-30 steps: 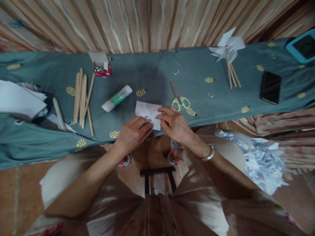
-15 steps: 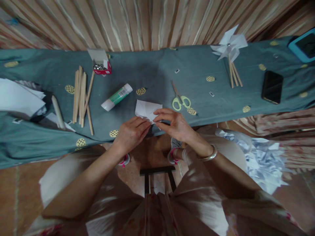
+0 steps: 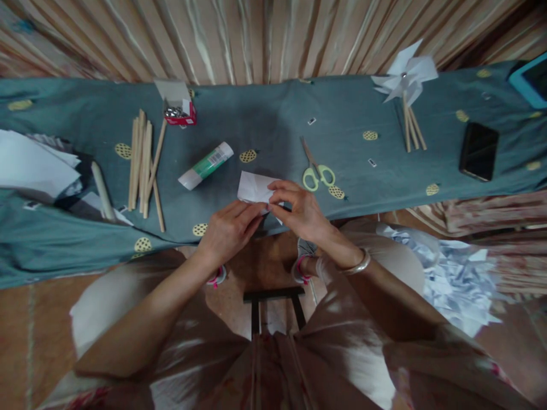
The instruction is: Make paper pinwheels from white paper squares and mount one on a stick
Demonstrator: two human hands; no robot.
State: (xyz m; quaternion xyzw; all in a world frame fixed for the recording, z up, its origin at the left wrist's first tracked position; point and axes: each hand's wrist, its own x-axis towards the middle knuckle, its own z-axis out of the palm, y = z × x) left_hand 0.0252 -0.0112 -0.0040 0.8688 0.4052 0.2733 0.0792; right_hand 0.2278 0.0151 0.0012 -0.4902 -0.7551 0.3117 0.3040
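A small piece of white paper [image 3: 253, 187] lies at the table's near edge, partly folded. My left hand [image 3: 231, 229] pinches its lower edge. My right hand [image 3: 299, 210], with a bangle on the wrist, has its thumb and fingers closed on the paper's right side. The fingertips of both hands nearly meet and hide part of the paper. Left of the paper lies a green and white glue stick [image 3: 205, 165]. Scissors with light green handles [image 3: 317, 171] rest to the right.
Wooden sticks [image 3: 141, 162], an open red box of metal pins [image 3: 180, 117] and white sheets [image 3: 34, 165] are on the left. Paper pinwheels [image 3: 405, 80], a phone [image 3: 479, 151] and a blue-edged device [image 3: 530, 80] are on the right. Paper pieces [image 3: 457, 279] fill a bag below.
My right hand's fingers have moved slightly left and up over the paper, covering more of its right side. The table items have shifted a little in view.
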